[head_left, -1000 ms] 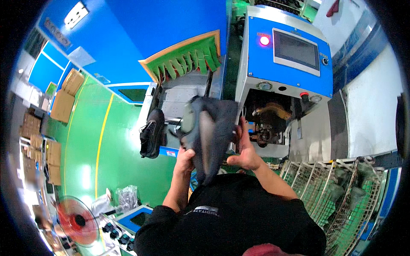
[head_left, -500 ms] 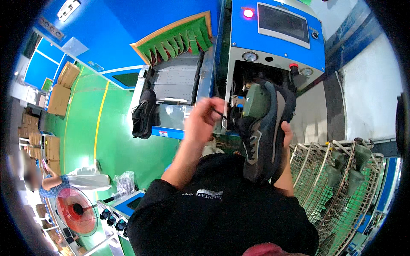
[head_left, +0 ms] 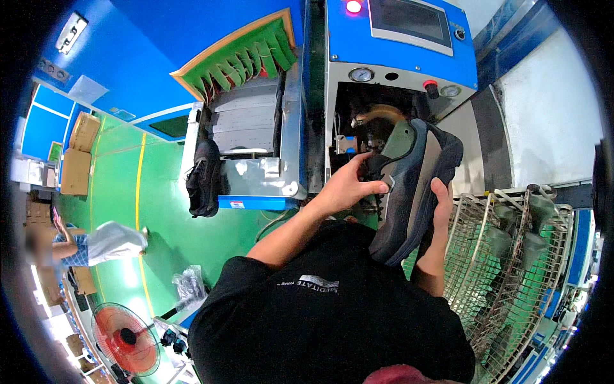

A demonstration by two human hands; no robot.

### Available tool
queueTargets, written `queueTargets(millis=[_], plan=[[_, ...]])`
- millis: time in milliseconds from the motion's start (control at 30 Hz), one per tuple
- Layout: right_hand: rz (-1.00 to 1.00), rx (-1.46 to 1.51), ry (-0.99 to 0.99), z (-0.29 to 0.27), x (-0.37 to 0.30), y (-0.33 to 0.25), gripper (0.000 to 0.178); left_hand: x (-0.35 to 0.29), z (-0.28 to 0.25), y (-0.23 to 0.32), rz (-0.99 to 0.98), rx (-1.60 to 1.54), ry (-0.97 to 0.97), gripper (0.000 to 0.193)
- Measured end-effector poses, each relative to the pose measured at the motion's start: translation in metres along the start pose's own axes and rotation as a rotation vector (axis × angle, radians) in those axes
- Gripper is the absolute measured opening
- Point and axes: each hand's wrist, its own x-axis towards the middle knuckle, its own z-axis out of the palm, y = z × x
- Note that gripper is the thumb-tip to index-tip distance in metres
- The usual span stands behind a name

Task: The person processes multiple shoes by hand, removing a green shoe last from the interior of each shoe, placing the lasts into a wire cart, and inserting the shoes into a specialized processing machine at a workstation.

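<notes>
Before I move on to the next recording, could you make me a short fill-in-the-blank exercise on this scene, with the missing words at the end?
1. Counting the left hand and the right hand, the number of hands on the dark shoe is ____.
2. The hanging strips above the slatted bed are mainly ____ in colour.
3. In the picture, the screen sits to the ____ of the lit lamp.

Missing words: two; green; right.

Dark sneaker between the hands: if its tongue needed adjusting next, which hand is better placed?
Likely the left hand: its thumb and fingers are at the sneaker's tongue. The right hand supports the opposite side, away from the tongue.
</notes>
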Motion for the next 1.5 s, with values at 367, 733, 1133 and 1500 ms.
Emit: queueTargets(millis=[367,733,1133,1500], plan=[[-0.033,-0.078,0.183,0.059,-0.002,-0.026,0.061,-0.012,-0.041,-0.036,0.489,0.856,0.477,0.031],[-0.064,-0.062,0.105,0.077,-0.005,-0.033,0.07,-0.008,-0.001,-0.049,0.427,0.141,0.443,0.017],[-0.006,-0.05,0.001,0.08,-0.002,-0.001,0.094,-0.01,-0.067,-0.047,-0.093,-0.185,-0.372,0.012],[0.363,0.648,0.103,0.025,-0.016,0.044,0.034,-0.001,-0.011,-0.048,0.091,-0.149,-0.125,0.021]])
